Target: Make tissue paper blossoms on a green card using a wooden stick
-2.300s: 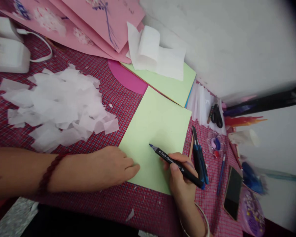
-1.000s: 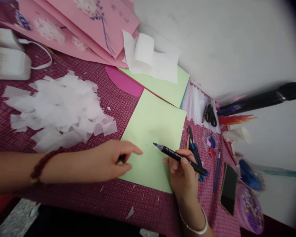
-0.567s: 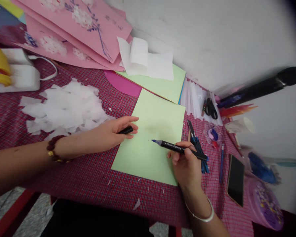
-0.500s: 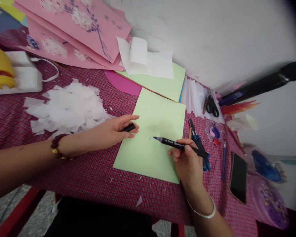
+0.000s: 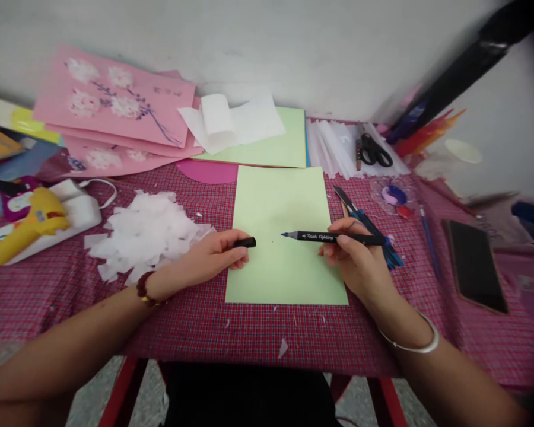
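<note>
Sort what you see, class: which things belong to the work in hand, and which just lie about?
In use: black marker (right hand); black cap (left hand); green sheet beneath them.
Apparently lying about: phone; scissors; pink cards.

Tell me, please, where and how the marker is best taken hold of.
I would take the marker by its barrel, from the right, as the right hand does: the barrel is straight and slim, while the bare blue nib points left and might stain.
</note>
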